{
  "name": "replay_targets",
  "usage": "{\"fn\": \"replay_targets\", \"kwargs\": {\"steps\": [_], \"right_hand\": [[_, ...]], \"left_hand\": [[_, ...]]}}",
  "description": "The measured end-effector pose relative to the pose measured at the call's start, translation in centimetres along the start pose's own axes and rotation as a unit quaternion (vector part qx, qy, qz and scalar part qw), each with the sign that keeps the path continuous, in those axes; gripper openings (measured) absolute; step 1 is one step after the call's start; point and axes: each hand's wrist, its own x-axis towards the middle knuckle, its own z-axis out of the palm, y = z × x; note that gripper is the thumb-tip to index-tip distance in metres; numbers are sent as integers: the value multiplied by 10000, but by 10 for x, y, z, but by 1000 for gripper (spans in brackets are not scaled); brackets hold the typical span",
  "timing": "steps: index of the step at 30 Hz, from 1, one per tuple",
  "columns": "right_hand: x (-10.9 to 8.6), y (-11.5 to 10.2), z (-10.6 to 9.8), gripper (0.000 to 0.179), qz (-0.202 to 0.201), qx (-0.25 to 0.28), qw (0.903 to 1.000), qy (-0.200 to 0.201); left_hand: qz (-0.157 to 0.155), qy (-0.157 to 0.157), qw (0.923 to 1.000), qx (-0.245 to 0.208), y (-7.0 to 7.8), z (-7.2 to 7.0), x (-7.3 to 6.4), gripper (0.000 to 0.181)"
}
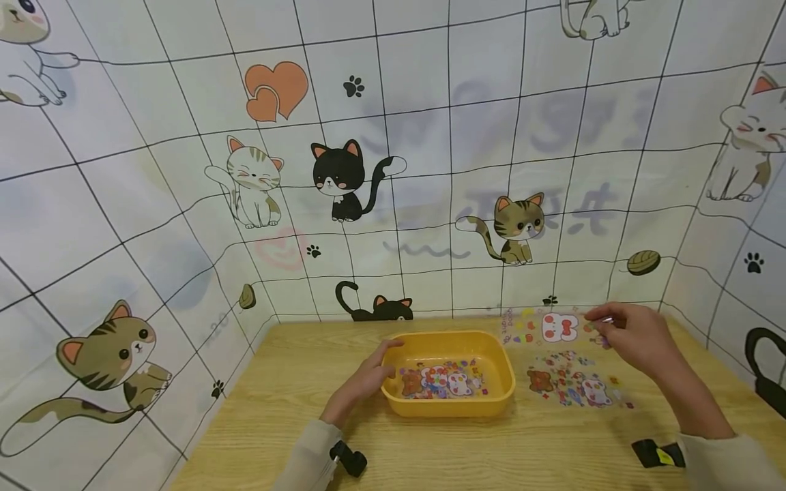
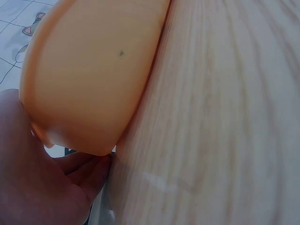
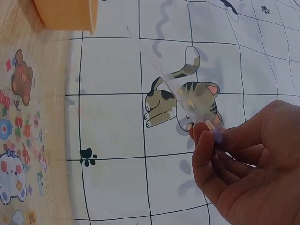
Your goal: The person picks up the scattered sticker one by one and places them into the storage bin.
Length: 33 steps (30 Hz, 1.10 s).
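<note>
A yellow plastic basin (image 1: 448,409) stands on the wooden table, and my left hand (image 1: 366,374) grips its left rim. In the left wrist view the thumb lies along the basin's side (image 2: 93,79), with the fingers curled at its lower end. My right hand (image 1: 641,339) pinches a clear sticker sheet (image 1: 560,328) by its right end, raised over the back of the table. A white bunny with a red bow is printed on that sheet; in the right wrist view it appears nearly edge-on. Inside the basin lie clear stickers (image 1: 457,383) with bear and animal prints.
Right of the basin, another clear sticker sheet (image 1: 565,385) with a brown bear and a white animal lies on the table (image 1: 319,354). A white cloth (image 1: 424,170) with grid lines and cartoon cats rises behind the table and along both sides.
</note>
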Motion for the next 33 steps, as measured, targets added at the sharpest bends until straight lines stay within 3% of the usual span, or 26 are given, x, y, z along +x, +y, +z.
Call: {"fn": "replay_targets", "kwargs": {"steps": [15,24,33], "right_hand": [[1,-21,18,23,-178,177,9997,-82],[9,-44,42,23,-365,454,9969,-536],[19,-72,70,21,-659,733,9880,-1188]], "left_hand": [[-43,-12,10000,-75,1,0,1,62],[-77,-14,9999,-115,-2,0,1,62],[-40,-1,10000,-66,-2,0,0,62]]}}
